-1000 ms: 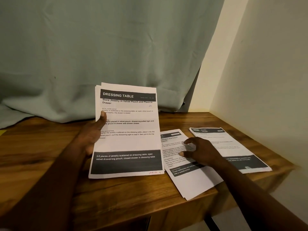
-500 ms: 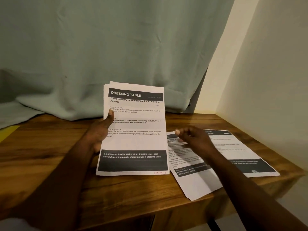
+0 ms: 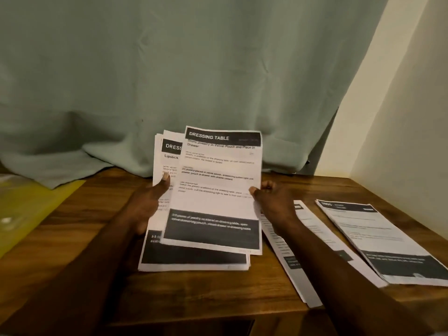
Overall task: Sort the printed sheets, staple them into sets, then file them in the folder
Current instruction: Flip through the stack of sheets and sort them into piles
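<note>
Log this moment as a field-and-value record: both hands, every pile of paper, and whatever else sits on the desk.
left hand: grips the held stack, thumb on its front
right hand: pinches the right edge of the top sheet, headed DRESSING TABLE and offset to the right of the stack
middle pile: flat on the table, partly hidden by the right arm
right pile: flat, to the right of the middle pile, near the wall
yellow folder: flat at the table's left side, blurred
stapler: not in view

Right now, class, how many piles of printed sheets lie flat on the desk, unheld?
2: the middle pile beside the right hand, and the right pile by the wall. The held sheets may hide more.
</note>
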